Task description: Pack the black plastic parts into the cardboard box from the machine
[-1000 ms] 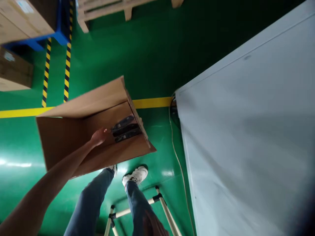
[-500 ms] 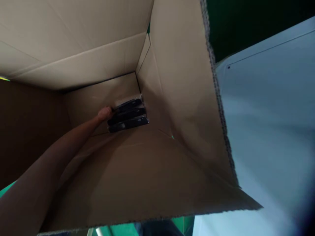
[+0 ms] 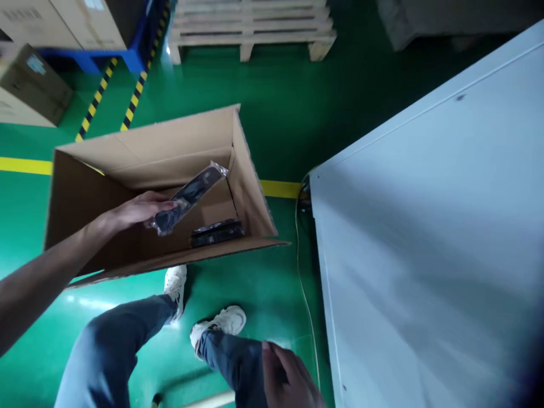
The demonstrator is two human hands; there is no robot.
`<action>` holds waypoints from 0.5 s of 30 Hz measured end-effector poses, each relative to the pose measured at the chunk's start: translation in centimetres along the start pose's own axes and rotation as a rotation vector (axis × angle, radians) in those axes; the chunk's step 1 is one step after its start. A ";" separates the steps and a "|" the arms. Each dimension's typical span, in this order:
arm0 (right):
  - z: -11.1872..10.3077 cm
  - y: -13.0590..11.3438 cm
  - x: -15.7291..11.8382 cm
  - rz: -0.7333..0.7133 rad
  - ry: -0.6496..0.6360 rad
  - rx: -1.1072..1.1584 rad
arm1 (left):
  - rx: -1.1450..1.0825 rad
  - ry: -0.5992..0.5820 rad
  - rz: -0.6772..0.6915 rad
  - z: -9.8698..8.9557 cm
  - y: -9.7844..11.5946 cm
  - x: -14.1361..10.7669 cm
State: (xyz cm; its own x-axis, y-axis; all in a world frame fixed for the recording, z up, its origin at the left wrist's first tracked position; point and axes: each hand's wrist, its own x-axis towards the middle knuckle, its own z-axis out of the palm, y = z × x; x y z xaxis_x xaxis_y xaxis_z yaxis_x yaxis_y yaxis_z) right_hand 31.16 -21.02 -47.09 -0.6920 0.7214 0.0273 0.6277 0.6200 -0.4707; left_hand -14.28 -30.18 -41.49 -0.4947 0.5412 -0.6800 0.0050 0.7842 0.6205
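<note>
At the right, the view is being filled by a large pale panel point(image 3: 425, 226); beyond, the green floor point(image 3: 272, 130) is being crossed by yellow tape point(image 3: 25, 165), and closed boxes point(image 3: 97, 22) are being borne by a blue pallet point(image 3: 135, 56). Near the centre, an open carton point(image 3: 164, 136) is being seen from above, its flaps and walls being spread outward. Inside, a change is being noted: one black wrapped packet point(image 3: 193, 192) is being held up and aslant, clear of the carton's bottom, whereas a moment ago it was being touched in a row with the others. By this, judged from its pose, one packet is being separated from the group. The grip of the left hand point(image 3: 140, 209) is being kept closed around the packet's near end, the far end being left free, its clear film being caught by the light. Low in the carton, by the near wall, the remaining dark packets point(image 3: 217, 233) are being left side by side; two are being suggested, though the exact count is being obscured. Lower down, the right hand point(image 3: 293, 382) is being cut off by the frame edge, so whether its grip is being held wide or narrow cannot be told.
</note>
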 end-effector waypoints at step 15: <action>-7.3 -12.1 -2.9 0.102 -0.097 1.204 | -0.450 0.031 0.191 16.0 -6.9 -32.9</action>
State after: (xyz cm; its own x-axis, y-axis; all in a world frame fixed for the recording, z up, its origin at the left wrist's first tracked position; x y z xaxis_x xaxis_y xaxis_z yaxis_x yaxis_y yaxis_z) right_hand 28.20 -28.39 -35.01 -0.7149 0.6921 -0.0995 -0.0168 -0.1593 -0.9871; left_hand 15.87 -48.54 -29.72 -0.5471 0.6478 -0.5302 -0.2751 0.4590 0.8448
